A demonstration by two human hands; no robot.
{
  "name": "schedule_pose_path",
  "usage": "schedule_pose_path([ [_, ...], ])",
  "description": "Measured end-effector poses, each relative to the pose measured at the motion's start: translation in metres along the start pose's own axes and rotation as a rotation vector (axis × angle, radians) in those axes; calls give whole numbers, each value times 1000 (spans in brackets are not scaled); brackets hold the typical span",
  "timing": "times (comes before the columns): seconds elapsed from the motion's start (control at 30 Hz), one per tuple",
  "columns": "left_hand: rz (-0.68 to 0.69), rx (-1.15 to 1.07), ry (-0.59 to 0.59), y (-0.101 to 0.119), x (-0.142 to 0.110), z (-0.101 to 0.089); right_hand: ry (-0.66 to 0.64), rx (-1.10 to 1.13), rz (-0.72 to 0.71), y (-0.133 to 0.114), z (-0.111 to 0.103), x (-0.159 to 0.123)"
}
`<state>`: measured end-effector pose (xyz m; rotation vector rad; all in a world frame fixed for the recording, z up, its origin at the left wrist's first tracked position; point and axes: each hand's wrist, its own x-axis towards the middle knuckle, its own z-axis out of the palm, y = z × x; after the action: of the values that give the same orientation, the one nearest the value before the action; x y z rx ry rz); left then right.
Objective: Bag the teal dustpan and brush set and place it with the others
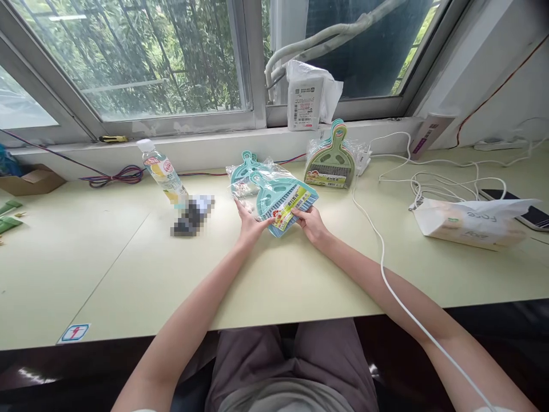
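Observation:
A teal mini brush-and-dustpan set (274,194) in a clear plastic wrapper lies on the pale green table (128,274), just ahead of me. My left hand (249,222) grips its near left edge, fingers closed on the wrapper. My right hand (311,222) pinches the near right corner by the printed label. A second wrapped stack of dustpan sets (331,157), green in front, leans against the windowsill behind.
A plastic bottle (163,174) stands to the left beside a blurred dark object (192,216). A white cable (381,252) runs over my right arm. A tissue pack (467,224), a phone (521,209) and a white package (305,100) lie right and behind.

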<state>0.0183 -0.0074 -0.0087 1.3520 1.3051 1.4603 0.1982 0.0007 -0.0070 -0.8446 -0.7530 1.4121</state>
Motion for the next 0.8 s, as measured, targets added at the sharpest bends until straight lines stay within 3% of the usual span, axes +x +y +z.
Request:
schedule_pose_path([
  [0.07, 118, 231, 110, 2, -4, 1, -11, 9, -9, -1, 0, 0],
  [0.17, 273, 509, 164, 9, -11, 2, -24, 16, -10, -1, -1, 1],
  [0.37, 491, 971, -36, 17, -19, 5, -37, 4, -9, 3, -2, 3],
  [0.5, 656, 1063, -85, 21, -21, 5, -58, -15, -2, 5, -3, 3],
  [0.63, 640, 1131, -100, 28, -22, 2, -105, -53, 37, 7, -2, 2],
  [0.8, 625, 1208, -246, 33, -25, 3, -154, -106, 73, 8, 1, 0],
])
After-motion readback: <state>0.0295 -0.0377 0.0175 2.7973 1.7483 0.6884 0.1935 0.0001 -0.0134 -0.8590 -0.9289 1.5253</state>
